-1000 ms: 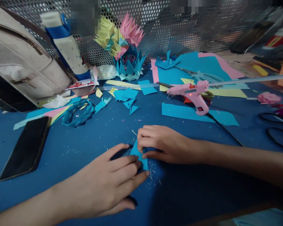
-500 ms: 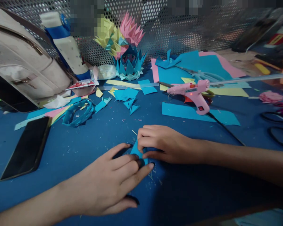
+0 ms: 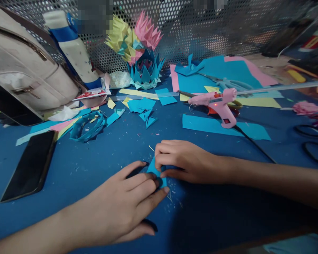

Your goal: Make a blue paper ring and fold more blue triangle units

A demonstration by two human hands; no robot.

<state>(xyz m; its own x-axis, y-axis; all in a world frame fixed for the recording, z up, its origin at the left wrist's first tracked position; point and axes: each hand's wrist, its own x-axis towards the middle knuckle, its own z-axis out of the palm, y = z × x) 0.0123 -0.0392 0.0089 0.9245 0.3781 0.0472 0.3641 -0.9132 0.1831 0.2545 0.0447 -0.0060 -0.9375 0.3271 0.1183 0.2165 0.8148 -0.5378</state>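
Blue covers the table [image 3: 108, 151], with a pale bag [image 3: 29, 63] upright at its far left. The left hand [image 3: 124, 201] lies spread out, closed round nothing, its fingertips on a small piece of blue paper. The right hand [image 3: 182, 160] is curled, thumb and fingertips at the paper's other side; whether it pinches or only presses, I cannot tell, since the fingers hide the contact.

Left of the hands lies a phone [image 3: 30, 165], well apart from them. Beyond the right hand, the pink glue gun [image 3: 219, 104] shows a lit lamp, so its nozzle may be hot; a stray reach there could burn a finger. Its cord [image 3: 254, 144] runs towards the right forearm, and a sideways sweep of that arm could snag it and tip the gun onto the strip [image 3: 254, 132] below.

The paper [image 3: 152, 167] sits on the table between the hands, partly covered by them. Uneven pressure from the two sides could skew a crease, and a tug against the pressing fingertips could tear it. Pale crumbs [image 3: 175, 190] just beside it could get caught underneath and mark it.
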